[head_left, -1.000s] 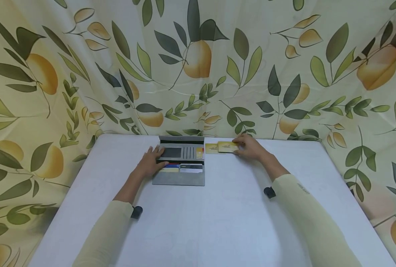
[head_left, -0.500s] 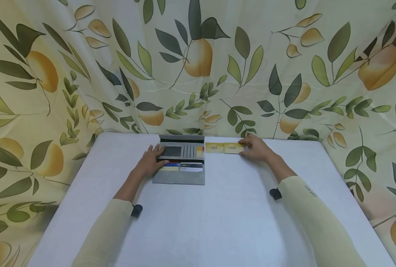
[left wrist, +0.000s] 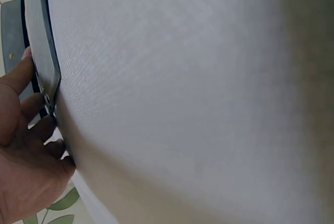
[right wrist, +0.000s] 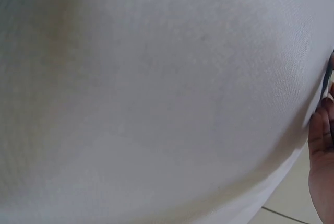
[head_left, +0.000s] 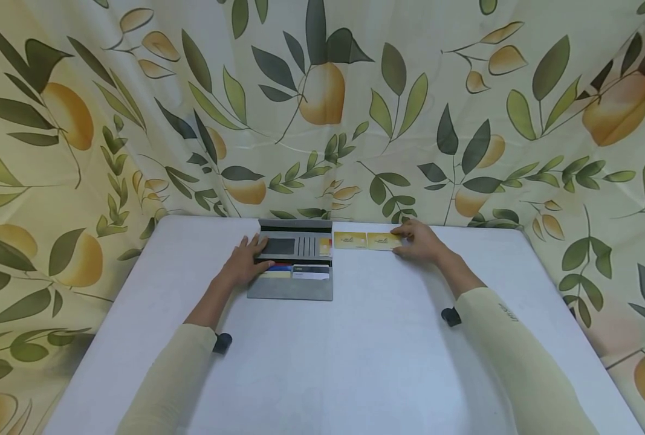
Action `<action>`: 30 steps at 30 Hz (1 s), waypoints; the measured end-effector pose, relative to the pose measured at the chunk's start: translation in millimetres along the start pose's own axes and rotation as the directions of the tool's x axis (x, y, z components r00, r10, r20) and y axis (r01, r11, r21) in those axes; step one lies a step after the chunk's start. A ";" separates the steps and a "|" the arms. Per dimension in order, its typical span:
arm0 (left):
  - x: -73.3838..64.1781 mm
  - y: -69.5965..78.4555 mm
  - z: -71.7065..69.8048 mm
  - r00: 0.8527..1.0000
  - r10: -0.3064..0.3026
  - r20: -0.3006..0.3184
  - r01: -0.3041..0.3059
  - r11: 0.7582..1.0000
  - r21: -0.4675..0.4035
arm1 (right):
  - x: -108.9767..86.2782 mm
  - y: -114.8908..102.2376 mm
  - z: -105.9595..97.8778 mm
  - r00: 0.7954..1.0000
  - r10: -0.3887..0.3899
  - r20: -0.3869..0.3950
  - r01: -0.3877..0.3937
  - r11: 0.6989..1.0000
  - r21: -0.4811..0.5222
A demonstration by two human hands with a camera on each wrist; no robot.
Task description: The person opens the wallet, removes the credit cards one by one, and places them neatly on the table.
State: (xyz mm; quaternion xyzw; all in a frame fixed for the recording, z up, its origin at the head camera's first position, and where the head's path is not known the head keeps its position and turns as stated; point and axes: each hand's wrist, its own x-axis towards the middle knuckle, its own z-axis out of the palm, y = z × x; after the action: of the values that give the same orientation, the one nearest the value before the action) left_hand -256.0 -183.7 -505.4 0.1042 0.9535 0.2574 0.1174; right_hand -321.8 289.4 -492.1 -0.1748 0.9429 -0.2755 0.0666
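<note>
A grey wallet [head_left: 289, 290] lies unfolded near the table's far edge, with several cards in its slots. My left hand [head_left: 242, 262] rests on its left side, fingers spread and thumb lower down. In the left wrist view the left hand [left wrist: 31, 130] touches the wallet's edge [left wrist: 44, 41]. To the right of the wallet, two yellow cards lie side by side: the left card [head_left: 349, 240] beside the wallet, and the right card [head_left: 381, 241], whose right end my right hand [head_left: 421, 243] pinches. Only part of the right hand [right wrist: 322, 145] shows in the right wrist view; the card there is unclear.
The white table [head_left: 327, 362] extends toward me and to both sides. A leaf-and-fruit patterned curtain [head_left: 322, 121] hangs right behind its far edge. Small black wrist cameras stick out under the left sleeve [head_left: 164, 374] and the right sleeve [head_left: 518, 356].
My right hand has drawn the right yellow card rightward, from overlapping the left one to lying beside it. The left hand stays on the wallet.
</note>
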 end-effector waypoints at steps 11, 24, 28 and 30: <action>-0.2 -0.7 -0.2 1.000 -0.005 0.003 0.005 1.000 -0.005 | 0.9 0.0 2.2 1.000 0.009 0.002 -0.009 1.000 0.015; 0.0 0.6 0.3 1.000 -0.015 0.001 0.015 1.000 0.005 | -1.6 1.9 3.1 1.000 0.026 -0.003 -0.025 0.999 0.028; -0.3 0.9 0.1 1.000 -0.017 -0.001 0.017 1.000 0.010 | 0.0 3.6 3.6 0.999 0.035 0.002 -0.035 0.999 0.028; -0.4 0.6 0.1 1.000 -0.019 -0.001 0.019 1.000 0.012 | 0.8 3.9 3.8 0.999 0.035 -0.002 -0.034 0.999 0.029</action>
State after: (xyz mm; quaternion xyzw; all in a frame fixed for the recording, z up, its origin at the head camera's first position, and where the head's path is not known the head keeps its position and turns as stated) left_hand -255.5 -183.3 -505.1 0.0959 0.9560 0.2504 0.1189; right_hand -322.8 290.3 -497.4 -0.1571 0.9418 -0.2882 0.0725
